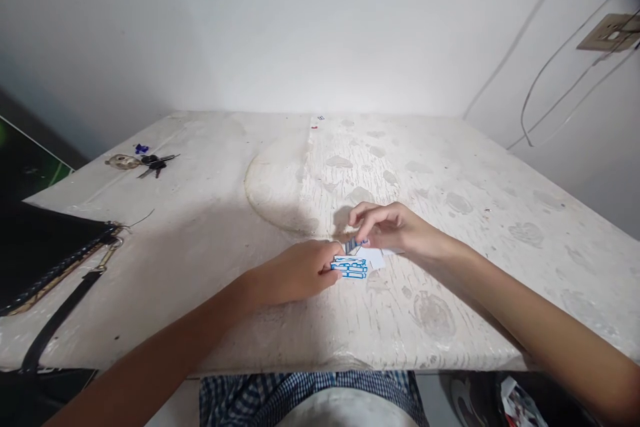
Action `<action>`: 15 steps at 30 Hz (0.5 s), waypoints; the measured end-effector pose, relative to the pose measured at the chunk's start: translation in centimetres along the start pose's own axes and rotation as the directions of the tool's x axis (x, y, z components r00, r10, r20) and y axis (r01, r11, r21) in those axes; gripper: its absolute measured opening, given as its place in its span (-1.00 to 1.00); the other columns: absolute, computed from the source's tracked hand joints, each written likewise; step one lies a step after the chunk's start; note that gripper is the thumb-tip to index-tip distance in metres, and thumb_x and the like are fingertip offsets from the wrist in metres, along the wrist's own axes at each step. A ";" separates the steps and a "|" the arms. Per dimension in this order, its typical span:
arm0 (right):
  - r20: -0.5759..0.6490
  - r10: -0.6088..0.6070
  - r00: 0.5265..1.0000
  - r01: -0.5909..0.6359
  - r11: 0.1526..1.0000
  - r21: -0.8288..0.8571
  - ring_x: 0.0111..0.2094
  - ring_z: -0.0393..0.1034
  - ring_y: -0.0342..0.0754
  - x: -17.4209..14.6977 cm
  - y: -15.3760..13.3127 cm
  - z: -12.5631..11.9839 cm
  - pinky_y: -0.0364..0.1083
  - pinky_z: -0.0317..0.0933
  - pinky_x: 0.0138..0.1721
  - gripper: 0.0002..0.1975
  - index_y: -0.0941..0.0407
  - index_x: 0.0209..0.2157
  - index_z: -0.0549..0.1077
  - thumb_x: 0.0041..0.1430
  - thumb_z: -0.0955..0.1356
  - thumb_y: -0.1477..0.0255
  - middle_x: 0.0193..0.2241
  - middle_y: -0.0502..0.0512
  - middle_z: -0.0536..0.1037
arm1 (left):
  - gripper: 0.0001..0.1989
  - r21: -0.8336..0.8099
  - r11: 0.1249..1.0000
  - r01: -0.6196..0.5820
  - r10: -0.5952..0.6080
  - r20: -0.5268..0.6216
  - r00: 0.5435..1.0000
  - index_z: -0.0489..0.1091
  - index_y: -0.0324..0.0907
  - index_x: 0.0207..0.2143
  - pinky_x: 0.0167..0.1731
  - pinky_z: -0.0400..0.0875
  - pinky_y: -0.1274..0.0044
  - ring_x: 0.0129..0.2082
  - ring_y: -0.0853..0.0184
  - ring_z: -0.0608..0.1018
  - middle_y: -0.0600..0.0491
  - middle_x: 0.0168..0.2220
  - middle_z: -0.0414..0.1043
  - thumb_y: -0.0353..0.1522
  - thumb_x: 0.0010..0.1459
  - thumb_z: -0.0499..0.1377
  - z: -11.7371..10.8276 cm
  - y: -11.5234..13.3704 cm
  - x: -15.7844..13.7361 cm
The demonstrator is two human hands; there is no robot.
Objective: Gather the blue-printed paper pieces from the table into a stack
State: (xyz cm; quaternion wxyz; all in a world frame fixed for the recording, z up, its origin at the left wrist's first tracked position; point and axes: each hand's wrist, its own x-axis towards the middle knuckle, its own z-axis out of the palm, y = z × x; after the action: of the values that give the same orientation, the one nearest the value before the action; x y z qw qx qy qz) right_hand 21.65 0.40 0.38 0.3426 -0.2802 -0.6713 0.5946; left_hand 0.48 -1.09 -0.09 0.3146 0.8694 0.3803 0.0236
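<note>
The left hand (pixel 305 270) lay low over the tabletop (pixel 200 320), its grip closed on the near piece, a small white card with blue line markings (pixel 353 269); the thumb pressed along the card's left edge, with the curled forefinger just above. The right hand (pixel 393 230) arched in from the other side, its grip drawn to a pinch on a narrow blue-grey strip (pixel 353 245) just above the card's top edge. Whether the strip touched the card could not be told. A plain white piece of paper (pixel 374 258) showed behind and to the right of the card, beneath the right hand, partly covered. All three were near the front edge of the tabletop, about midway across.

Well apart from the hands, toward the far left, lay a bunch of dark keys (pixel 156 163) with a brownish tag (pixel 123 161) beside it and a small dark-blue scrap (pixel 142 148) just behind. Nearer on the left sat a black bag (pixel 50 250), its strap (pixel 63 317) hanging past the front edge. A tiny red bit (pixel 315 127) lay near the back, close to the white wall (pixel 300 40)
</note>
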 end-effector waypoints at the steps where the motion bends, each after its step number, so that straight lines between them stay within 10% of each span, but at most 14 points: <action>1: 0.075 0.003 0.997 0.000 1.000 -0.028 -0.17 0.31 -0.09 -0.2 -0.4 -0.1 -0.06 0.29 -0.23 -0.90 0.10 -0.44 0.54 -0.01 0.40 0.58 -0.20 0.07 0.34 | -0.88 -0.005 1.000 -0.003 0.003 0.004 1.000 0.16 -0.17 -0.43 -0.57 0.04 0.55 -0.54 0.43 0.27 0.16 -0.51 0.22 -0.32 0.11 -0.01 0.0 0.0 0.0; 15: 0.284 0.092 0.954 0.126 0.739 -0.662 0.09 0.06 0.02 -1.4 -1.3 1.6 -0.04 0.20 -0.10 -0.65 0.06 -0.31 0.55 0.03 0.27 0.73 -0.04 0.13 0.22 | -0.89 -0.050 0.998 -0.030 0.030 0.007 1.000 0.24 -0.16 -0.33 -0.57 0.08 0.56 -0.54 0.44 0.29 0.16 -0.49 0.28 -0.30 0.12 0.03 0.1 0.2 -0.2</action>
State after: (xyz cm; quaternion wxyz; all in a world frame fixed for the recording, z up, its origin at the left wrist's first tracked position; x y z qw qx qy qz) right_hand 21.22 -1.84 1.45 0.1184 -0.2858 -0.8866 0.3439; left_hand 0.49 -1.40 0.01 0.3374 0.8669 0.3654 0.0345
